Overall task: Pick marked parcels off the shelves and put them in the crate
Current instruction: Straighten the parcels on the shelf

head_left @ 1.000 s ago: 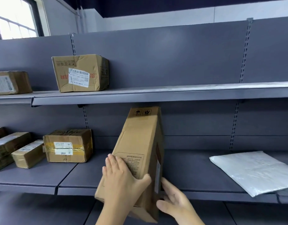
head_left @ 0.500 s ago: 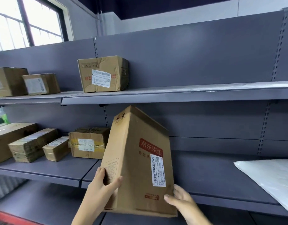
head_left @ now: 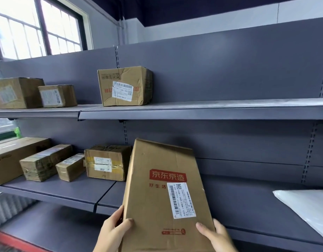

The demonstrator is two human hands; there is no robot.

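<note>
Tall cardboard parcel (head_left: 162, 195) held upright in front of the lower shelf (head_left: 248, 206), label side facing camera. Left hand (head_left: 114, 228) grips its left edge, thumb on front; right hand (head_left: 214, 235) curls round the lower right corner. Other boxes (head_left: 107, 161) sit on the shelf to the left, white mailer bag (head_left: 306, 206) to the right.

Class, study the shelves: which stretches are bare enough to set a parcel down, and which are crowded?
Free: the upper shelf right of the dented box; the middle shelf between the held tall parcel and the white mailer bag. Crowded: the middle shelf's left end, where four boxes stand close, the taped box rightmost.
</note>
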